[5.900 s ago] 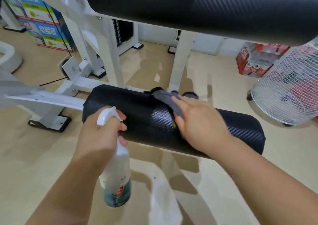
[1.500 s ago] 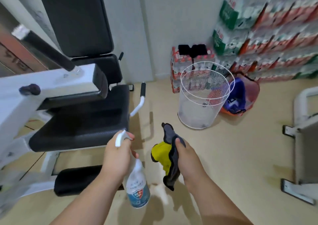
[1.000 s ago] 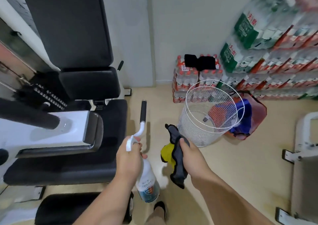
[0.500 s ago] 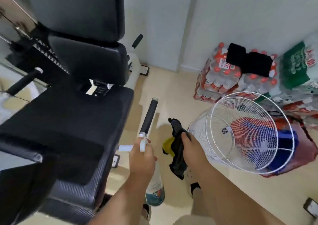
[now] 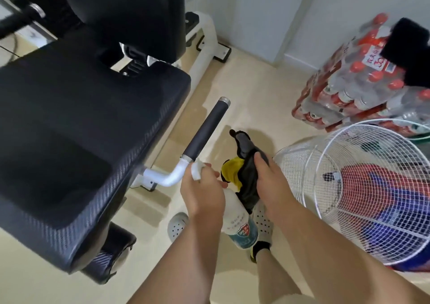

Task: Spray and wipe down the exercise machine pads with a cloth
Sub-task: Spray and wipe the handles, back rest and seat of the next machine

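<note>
My left hand [image 5: 202,192] grips a white spray bottle [image 5: 238,224] with a teal label, nozzle up, just right of the machine's seat. My right hand [image 5: 270,182] holds a crumpled grey and yellow cloth [image 5: 244,164] beside it. The black carbon-pattern seat pad [image 5: 76,136] fills the left of the head view, with the black back pad [image 5: 130,13] upright behind it. A black-grip side handle [image 5: 206,129] on a white tube sticks out from the seat, right above my left hand.
A white wire basket [image 5: 353,187] stands close on the right, red and blue items behind it. Shrink-wrapped packs of red-capped bottles [image 5: 344,89] sit by the wall, a black cloth [image 5: 409,47] on top. My feet in grey perforated shoes [image 5: 178,224] are on the beige floor.
I have stepped from the roller pads round to the seat side of the machine. The seat pad now sits much closer on my left; both hands still hold bottle and cloth.
</note>
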